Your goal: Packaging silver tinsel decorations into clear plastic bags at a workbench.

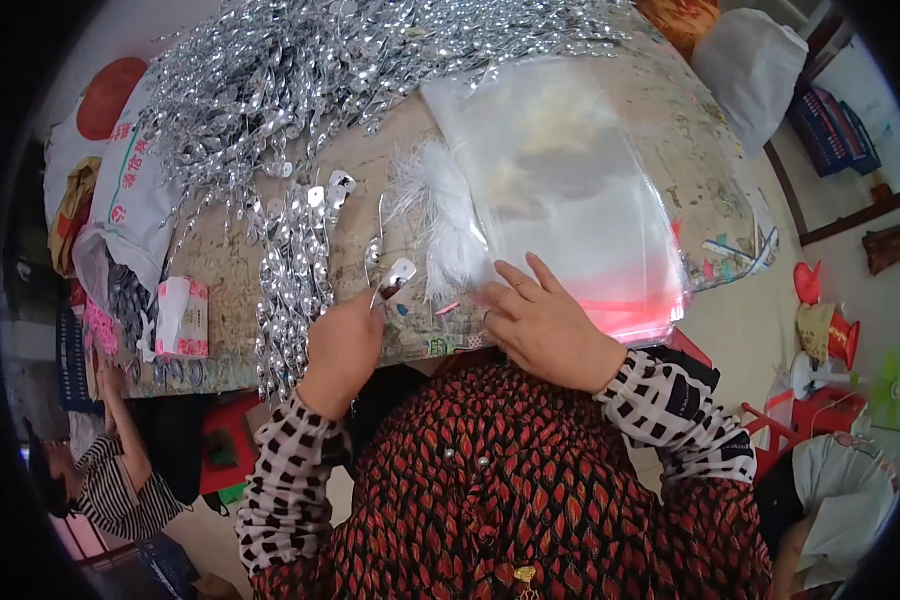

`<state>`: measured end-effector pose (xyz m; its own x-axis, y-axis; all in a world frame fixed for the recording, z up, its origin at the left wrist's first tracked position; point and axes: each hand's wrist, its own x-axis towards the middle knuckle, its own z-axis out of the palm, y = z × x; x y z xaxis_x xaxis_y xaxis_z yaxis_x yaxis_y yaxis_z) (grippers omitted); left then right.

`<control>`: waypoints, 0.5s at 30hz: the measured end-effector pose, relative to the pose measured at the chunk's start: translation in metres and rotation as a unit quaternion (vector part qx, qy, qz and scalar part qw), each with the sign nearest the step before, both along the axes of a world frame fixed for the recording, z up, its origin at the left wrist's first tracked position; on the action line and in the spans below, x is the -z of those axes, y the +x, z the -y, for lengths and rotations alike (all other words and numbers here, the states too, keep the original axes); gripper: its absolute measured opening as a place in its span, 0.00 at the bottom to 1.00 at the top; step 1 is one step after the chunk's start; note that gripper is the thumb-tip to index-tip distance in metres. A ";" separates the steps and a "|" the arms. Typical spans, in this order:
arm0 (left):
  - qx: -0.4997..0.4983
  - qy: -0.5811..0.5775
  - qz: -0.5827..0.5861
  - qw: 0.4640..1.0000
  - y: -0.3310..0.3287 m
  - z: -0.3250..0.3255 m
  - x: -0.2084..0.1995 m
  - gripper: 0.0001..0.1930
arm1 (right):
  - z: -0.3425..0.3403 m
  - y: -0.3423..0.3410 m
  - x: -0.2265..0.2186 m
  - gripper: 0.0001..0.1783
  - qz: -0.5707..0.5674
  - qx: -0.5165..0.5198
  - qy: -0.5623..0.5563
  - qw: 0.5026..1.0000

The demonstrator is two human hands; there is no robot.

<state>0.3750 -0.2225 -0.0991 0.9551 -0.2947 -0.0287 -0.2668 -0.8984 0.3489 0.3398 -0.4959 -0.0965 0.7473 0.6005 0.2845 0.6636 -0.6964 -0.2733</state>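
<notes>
1. The left hand [342, 345] pinches a silver sequin strand [398, 272] between its fingertips; the right hand [545, 325] lies flat, fingers spread, on a stack of clear plastic bags [570, 190], touching a white feather tuft [448, 225] between the hands
2. The worktop [220, 270] has a worn, patterned covering
3. Beyond the left hand spreads a heap of silver sequin strands [300, 90]; a tissue box [182, 318] sits well left
4. A white sack [130, 190] lies further left

Clear plastic bags [580, 190], white sack [135, 195] left
</notes>
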 end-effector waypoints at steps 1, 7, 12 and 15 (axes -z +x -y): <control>-0.007 0.028 0.014 0.999 0.003 0.001 0.004 0.11 | 0.003 0.004 0.005 0.13 -0.006 -0.005 -0.039 0.999; -0.111 0.015 -0.033 0.993 0.018 -0.004 -0.008 0.12 | 0.009 0.010 0.002 0.15 -0.031 -0.030 -0.085 0.996; -0.090 -0.150 -0.064 0.982 0.022 -0.024 -0.003 0.16 | 0.003 0.028 -0.014 0.12 -0.032 -0.034 -0.038 0.998; -0.155 -0.308 -0.130 0.930 0.007 -0.034 -0.022 0.17 | -0.019 0.067 -0.032 0.07 -0.054 -0.050 0.068 0.995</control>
<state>0.3824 -0.1882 -0.0767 0.9812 -0.0442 -0.1879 0.1371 -0.5258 0.8395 0.4069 -0.4771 -0.0646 0.7156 0.6357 0.2896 0.6903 -0.5797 -0.4329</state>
